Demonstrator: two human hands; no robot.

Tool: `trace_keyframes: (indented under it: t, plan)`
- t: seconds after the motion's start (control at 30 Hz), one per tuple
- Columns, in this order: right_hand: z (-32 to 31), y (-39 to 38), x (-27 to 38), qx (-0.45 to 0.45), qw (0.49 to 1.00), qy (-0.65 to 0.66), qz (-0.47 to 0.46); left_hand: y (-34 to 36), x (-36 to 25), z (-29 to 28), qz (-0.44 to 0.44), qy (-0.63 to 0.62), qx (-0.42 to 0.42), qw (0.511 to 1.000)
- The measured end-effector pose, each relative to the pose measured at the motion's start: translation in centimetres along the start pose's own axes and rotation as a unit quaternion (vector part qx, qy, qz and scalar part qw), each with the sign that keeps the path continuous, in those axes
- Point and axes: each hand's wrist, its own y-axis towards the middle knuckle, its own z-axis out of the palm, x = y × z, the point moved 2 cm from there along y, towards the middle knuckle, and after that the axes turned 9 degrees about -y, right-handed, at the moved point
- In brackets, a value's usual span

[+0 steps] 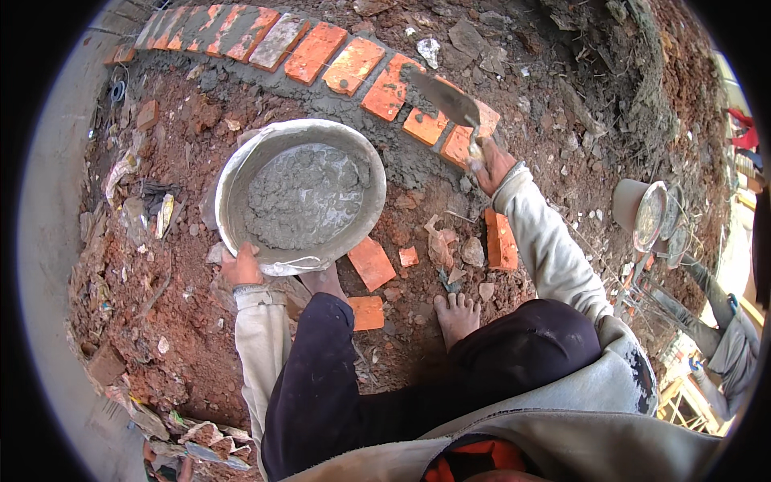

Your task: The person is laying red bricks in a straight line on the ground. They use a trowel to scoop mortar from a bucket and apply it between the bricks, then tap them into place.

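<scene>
1. Left hand (242, 265), 9 o'clock: fingers curled over bucket (234, 193) rim, narrow grip, at the rim's own 7-8 o'clock.
2. Right hand (492, 166), 2 o'clock: fingers closed round trowel (446, 98) handle. Blade points to 11 o'clock from the hand, over the near end of the brick row (350, 66). Can't tell if blade touches brick.
3. Bucket sits at 10 o'clock, part full of wet grey mortar (301, 201); white bail lies along its near rim.
4. Labels: yellow-white wrapper (165, 215) at 9 o'clock, print too small to read.
5. Row curves from 10 to 1 o'clock, orange bricks on grey mortar, gaps between them, several smeared grey.
6. Ground: reddish soil (201, 337), lumpy, with stones and scraps. Loose brick (502, 239) at 3 o'clock, just below right forearm; two more near 6 o'clock, left of the bare foot (458, 317).
7. Outdoors. Pale concrete strip (56, 265) at 9, pail (634, 205) at 3, another person (732, 349) at 4.
</scene>
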Motion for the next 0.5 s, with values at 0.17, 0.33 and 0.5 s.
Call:
trace_keyframes:
  t: [0.17, 0.33, 0.5]
  plan:
    - [0.5, 4.8, -1.4, 0.068, 0.982, -0.161, -0.070, -0.2, 0.5, 0.6, 0.038, -0.041, -0.019, 0.998]
    - [0.0, 11.2, -1.4, -0.026, 0.969, -0.237, -0.058, 0.0, 0.7, 0.6, 0.051, -0.085, 0.001, 0.995]
    - [-0.6, 9.5, -3.2, 0.023, 0.945, -0.300, -0.129, -0.4, 0.2, 1.0, 0.042, -0.095, -0.017, 0.994]
